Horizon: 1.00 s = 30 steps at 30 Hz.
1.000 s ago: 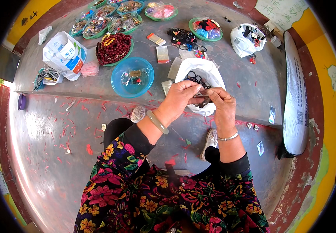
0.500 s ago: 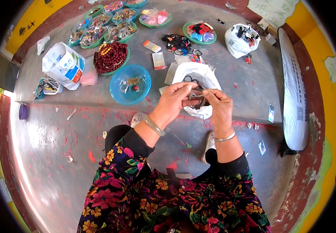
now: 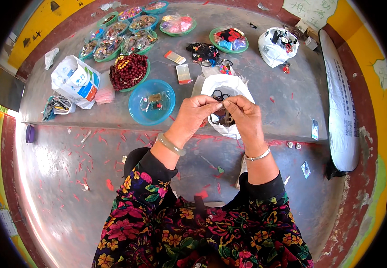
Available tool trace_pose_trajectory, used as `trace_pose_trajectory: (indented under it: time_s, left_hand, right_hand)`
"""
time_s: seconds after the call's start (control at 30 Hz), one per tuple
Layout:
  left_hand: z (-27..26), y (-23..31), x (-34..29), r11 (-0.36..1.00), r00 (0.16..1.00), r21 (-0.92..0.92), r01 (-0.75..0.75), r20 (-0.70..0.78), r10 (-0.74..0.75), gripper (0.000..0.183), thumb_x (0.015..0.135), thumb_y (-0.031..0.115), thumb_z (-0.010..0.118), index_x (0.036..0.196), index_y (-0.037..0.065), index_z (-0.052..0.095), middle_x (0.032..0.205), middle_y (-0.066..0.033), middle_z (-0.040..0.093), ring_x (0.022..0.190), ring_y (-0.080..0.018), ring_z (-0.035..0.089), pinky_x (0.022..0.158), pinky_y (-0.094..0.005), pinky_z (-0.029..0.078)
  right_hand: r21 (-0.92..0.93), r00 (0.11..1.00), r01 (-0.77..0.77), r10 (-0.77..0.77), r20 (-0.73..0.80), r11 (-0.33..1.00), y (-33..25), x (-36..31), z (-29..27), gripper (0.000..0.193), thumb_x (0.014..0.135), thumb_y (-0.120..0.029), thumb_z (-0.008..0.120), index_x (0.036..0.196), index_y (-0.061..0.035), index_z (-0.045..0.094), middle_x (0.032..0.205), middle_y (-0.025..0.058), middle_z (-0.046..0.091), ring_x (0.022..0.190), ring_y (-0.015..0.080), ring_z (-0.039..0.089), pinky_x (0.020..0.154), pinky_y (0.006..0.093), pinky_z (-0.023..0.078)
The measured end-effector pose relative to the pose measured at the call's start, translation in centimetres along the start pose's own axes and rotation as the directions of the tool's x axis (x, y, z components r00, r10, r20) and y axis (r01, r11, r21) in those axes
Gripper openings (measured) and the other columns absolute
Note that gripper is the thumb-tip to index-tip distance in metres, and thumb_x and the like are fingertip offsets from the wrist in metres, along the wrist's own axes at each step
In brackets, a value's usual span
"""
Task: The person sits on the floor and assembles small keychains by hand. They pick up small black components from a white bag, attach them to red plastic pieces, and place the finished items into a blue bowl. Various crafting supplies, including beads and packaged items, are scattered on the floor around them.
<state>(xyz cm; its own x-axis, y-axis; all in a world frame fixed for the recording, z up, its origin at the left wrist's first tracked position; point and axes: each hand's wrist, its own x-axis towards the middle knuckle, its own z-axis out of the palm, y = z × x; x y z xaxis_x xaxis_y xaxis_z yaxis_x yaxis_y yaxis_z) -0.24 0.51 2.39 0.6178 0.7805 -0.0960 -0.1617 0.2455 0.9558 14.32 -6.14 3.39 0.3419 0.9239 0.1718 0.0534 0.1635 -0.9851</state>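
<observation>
My left hand (image 3: pixel 194 115) and my right hand (image 3: pixel 242 117) meet in front of me, fingertips pinched together on a small dark piece of beadwork (image 3: pixel 223 117) with loops hanging below. They hover over a white plastic bag (image 3: pixel 227 85) that lies open on the grey step and holds dark rings. A pale green bangle sits on my left wrist and a silver one on my right. A blue bowl (image 3: pixel 151 102) with a few small pieces stands just left of my left hand.
A green dish of dark red beads (image 3: pixel 129 71) and several green dishes of mixed beads (image 3: pixel 113 43) lie at the back left. A white printed bag (image 3: pixel 75 80), another white bag (image 3: pixel 277 44), small packets (image 3: pixel 183 73) and a long white sack (image 3: pixel 343 102) surround them. Red scraps litter the floor.
My hands have stayed pinched together over the white bag, shifting only slightly. The view has tilted a little, so the dishes sit lower in the picture.
</observation>
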Motion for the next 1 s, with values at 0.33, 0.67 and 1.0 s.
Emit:
trace_pose_trajectory:
  time_s: [0.33, 0.67, 1.0]
  left_hand:
    - [-0.5, 0.6, -0.3, 0.974, 0.998, -0.223, 0.044, -0.042, -0.054, 0.014, 0.081, 0.017, 0.067, 0.085, 0.003, 0.065, 0.074, -0.0023, 0.064, 0.053, -0.0028, 0.048, 0.044, -0.0168, 0.034]
    - [-0.3, 1.3, -0.3, 0.993, 0.991, -0.110, 0.034, -0.123, -0.048, 0.021, 0.087, 0.020, 0.060, 0.091, 0.000, 0.065, 0.075, -0.0035, 0.064, 0.050, -0.0027, 0.048, 0.043, -0.0158, 0.038]
    - [-0.4, -0.7, 0.1, 0.980, 0.993, -0.182, 0.084, -0.062, -0.097, 0.024, 0.087, 0.021, 0.060, 0.096, -0.001, 0.063, 0.074, -0.0057, 0.064, 0.050, -0.0056, 0.052, 0.041, -0.0177, 0.042]
  right_hand:
    - [0.062, 0.998, 0.044, -0.041, -0.039, 0.997, -0.5, 0.1, 1.5, 0.008, 0.084, -0.003, 0.059, 0.078, 0.0017, 0.061, 0.068, -0.0009, 0.054, 0.060, 0.0045, 0.047, 0.053, 0.0200, 0.039]
    - [0.196, 0.980, -0.125, 0.153, -0.131, 0.973, 0.3, 0.7, 0.7, 0.011, 0.085, -0.011, 0.062, 0.084, -0.0012, 0.066, 0.068, -0.0032, 0.056, 0.060, 0.0033, 0.045, 0.052, 0.0178, 0.036]
    - [0.269, 0.969, -0.244, 0.244, 0.034, 0.932, 1.0, 0.4, -0.3, 0.006, 0.080, -0.007, 0.066, 0.077, -0.0029, 0.064, 0.065, -0.0045, 0.057, 0.054, 0.0007, 0.043, 0.046, 0.0156, 0.030]
